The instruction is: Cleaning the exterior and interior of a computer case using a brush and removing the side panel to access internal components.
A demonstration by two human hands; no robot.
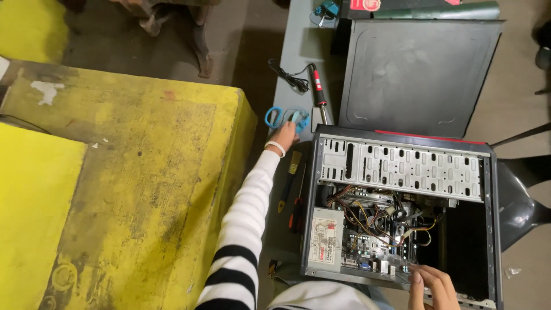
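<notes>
The left hand [285, 135] reaches forward and grasps blue-handled scissors [287, 117] lying on the grey table [293, 57]. Their loops are smooth plastic ovals. Just right of that hand sits a soldering iron [317, 92] with a coiled black cord. The right hand [433, 286] rests unclenched, fingers on the rim of the open metal PC case [402, 201], full of tangled wires.

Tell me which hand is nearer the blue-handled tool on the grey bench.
Left. The left hand reaches up to the blue-handled tool and touches it. The right hand is far off, at the near edge of the open computer case.
</notes>
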